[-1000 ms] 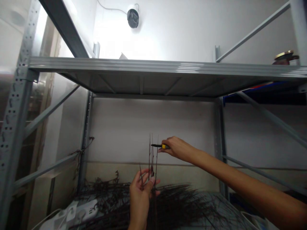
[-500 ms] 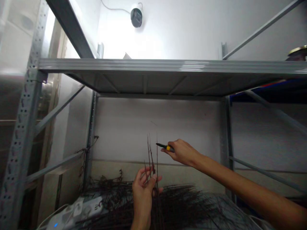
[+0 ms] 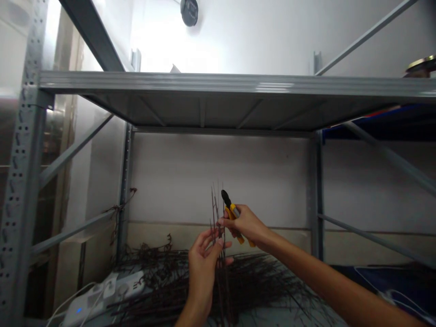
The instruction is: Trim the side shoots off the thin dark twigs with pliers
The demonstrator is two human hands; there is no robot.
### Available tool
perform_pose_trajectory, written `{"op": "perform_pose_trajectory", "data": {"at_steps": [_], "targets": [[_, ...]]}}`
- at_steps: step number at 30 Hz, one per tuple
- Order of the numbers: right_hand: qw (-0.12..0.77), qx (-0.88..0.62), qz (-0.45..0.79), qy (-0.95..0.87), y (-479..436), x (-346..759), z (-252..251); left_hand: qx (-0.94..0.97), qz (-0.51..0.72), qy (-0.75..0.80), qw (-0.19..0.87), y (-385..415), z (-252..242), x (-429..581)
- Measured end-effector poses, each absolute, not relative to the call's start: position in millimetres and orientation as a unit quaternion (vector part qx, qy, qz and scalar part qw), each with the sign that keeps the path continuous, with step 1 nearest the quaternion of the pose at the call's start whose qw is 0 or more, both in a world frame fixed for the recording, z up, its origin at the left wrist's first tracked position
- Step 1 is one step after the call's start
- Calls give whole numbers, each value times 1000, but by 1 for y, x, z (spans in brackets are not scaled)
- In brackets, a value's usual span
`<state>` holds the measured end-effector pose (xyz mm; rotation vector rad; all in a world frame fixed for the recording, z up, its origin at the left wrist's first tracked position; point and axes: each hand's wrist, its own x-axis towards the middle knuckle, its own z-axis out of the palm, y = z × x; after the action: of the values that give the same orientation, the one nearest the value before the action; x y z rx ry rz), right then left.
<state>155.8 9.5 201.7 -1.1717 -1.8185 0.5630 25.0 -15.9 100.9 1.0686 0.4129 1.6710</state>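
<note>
Thin dark twigs [image 3: 216, 213] stand nearly upright in my left hand [image 3: 203, 261], which is closed around them with thumb and fingers. My right hand [image 3: 247, 222] is wrapped round yellow-handled cutting pliers [image 3: 229, 203], their black jaws pointing up and to the left beside the twig tips. My right thumb and forefinger reach in close to the twigs just above my left hand; whether they pinch one I cannot make out. The lower ends of the twigs run down over a dark heap of more twigs [image 3: 259, 281].
A white power strip [image 3: 98, 297] with plugs and a blue light lies at the lower left. Metal shelving surrounds the work, with an upper shelf [image 3: 204, 84] overhead and a post [image 3: 25, 181] at the left. A dried twig [image 3: 119, 208] hangs on the left brace.
My right hand has come down and left toward the twigs above my left hand. The pliers have turned from nearly level to pointing upward. The view has tilted slightly down.
</note>
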Motion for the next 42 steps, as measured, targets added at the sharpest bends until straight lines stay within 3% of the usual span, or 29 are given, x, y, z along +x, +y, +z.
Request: {"op": "perform_pose_trajectory", "data": {"at_steps": [11,28,42], "targets": [[488,-421,261,-719,7,158,193,535,724,238,363,2,99,22],[489,-413,242,-729,-9,162,192,547,723,235,351,-10,110,31],[509,-411,252,-713,-14,161,188,464,736,173,462,3,129,23]]}}
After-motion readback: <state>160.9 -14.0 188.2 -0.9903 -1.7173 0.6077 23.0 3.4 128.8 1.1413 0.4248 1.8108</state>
